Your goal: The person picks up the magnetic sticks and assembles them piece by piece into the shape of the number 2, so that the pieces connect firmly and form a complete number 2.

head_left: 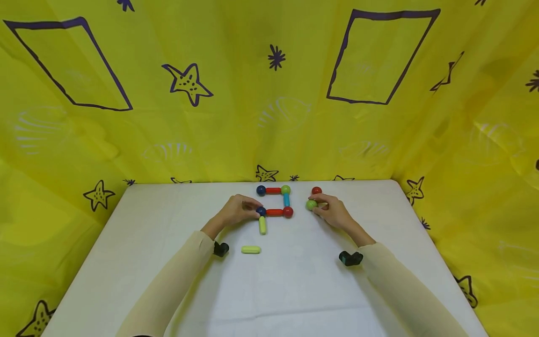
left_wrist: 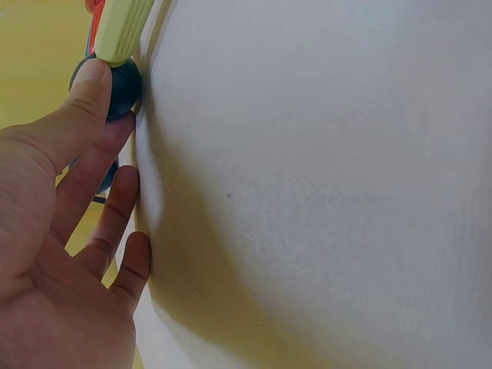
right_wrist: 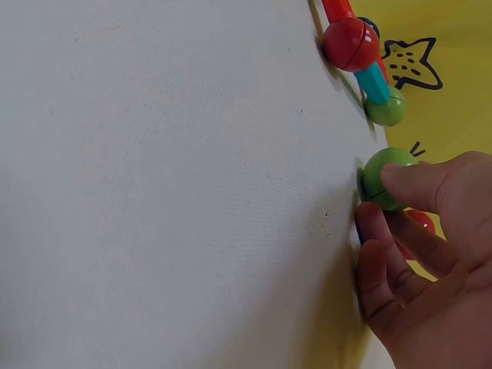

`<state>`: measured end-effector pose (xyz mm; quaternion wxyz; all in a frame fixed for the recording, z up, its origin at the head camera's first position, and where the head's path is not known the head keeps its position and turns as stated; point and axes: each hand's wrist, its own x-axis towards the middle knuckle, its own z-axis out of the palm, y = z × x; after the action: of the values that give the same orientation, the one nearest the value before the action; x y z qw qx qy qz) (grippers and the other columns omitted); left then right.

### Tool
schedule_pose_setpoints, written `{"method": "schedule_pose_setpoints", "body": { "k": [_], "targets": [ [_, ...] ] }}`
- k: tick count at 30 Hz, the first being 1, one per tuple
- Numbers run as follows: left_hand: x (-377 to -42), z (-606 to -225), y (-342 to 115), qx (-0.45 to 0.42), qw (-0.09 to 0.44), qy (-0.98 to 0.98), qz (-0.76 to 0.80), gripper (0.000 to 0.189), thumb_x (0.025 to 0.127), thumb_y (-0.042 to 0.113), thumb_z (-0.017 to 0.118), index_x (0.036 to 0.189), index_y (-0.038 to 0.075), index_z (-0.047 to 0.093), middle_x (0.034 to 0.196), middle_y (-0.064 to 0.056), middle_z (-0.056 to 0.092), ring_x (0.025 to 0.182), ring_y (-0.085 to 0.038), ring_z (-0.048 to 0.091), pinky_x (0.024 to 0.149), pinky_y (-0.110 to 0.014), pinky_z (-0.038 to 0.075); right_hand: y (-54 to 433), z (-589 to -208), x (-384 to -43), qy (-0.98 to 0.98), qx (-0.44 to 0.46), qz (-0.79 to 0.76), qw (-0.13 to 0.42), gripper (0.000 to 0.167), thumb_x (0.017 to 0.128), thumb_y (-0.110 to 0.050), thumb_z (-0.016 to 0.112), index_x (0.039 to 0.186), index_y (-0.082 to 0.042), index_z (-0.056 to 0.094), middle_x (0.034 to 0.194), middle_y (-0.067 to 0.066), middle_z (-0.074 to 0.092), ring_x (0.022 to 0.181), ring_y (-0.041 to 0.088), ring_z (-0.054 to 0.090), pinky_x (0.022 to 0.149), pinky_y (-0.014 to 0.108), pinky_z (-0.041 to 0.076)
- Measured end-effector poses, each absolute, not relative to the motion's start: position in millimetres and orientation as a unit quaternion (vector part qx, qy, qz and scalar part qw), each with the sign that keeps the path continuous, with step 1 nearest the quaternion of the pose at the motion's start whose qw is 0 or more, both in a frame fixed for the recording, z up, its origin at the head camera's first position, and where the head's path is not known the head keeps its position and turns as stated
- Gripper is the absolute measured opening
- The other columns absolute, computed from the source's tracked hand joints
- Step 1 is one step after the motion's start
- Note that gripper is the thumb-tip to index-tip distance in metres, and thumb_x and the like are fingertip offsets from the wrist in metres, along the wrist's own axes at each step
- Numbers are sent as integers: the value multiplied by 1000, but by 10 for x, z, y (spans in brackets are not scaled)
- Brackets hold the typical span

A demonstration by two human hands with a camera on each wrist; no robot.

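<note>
My left hand (head_left: 239, 210) pinches a dark blue ball (left_wrist: 126, 88) between thumb and fingers. A light green rod (head_left: 263, 225) joins that ball and points toward me; a red rod (head_left: 274, 212) runs from it to a red ball (head_left: 288, 212). From there a blue rod (head_left: 287, 200) leads back to a green ball (head_left: 286, 189), then another red rod (head_left: 273, 191) reaches a second dark blue ball (head_left: 261, 190). On the right, my right hand (head_left: 334, 212) pinches a loose green ball (right_wrist: 384, 178) on the table. A loose red ball (head_left: 316, 190) lies just behind it.
A second light green rod (head_left: 251, 250) lies loose on the white table (head_left: 286, 285), nearer to me. Yellow patterned cloth (head_left: 236, 131) hangs behind the table's back edge and along both sides. Each wrist wears a small black camera (head_left: 351, 258).
</note>
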<state>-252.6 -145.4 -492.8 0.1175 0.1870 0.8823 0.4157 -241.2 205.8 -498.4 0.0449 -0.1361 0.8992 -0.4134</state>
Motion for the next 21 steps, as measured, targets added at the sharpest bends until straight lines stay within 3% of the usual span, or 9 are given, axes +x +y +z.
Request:
{"method": "schedule_pose_setpoints", "body": {
  "k": [13, 21],
  "targets": [
    [-2527, -4850, -1429, 202, 118, 880, 412, 28, 87, 16, 84, 114, 10, 79, 106, -2, 77, 99, -16, 67, 96, -39, 53, 2062, -4929, -2401, 902, -131, -410, 40, 32, 93, -8, 75, 125, -7, 70, 112, 18, 71, 74, 20, 59, 62, 27, 49],
    [-2519, -4868, -1427, 195, 122, 887, 400, 27, 88, 15, 83, 114, 11, 79, 108, -2, 77, 96, -16, 66, 93, -37, 53, 2055, -4876, -2355, 900, -154, -405, 48, 29, 91, -12, 78, 119, -7, 71, 110, 17, 72, 75, 21, 63, 66, 30, 51]
  ]
}}
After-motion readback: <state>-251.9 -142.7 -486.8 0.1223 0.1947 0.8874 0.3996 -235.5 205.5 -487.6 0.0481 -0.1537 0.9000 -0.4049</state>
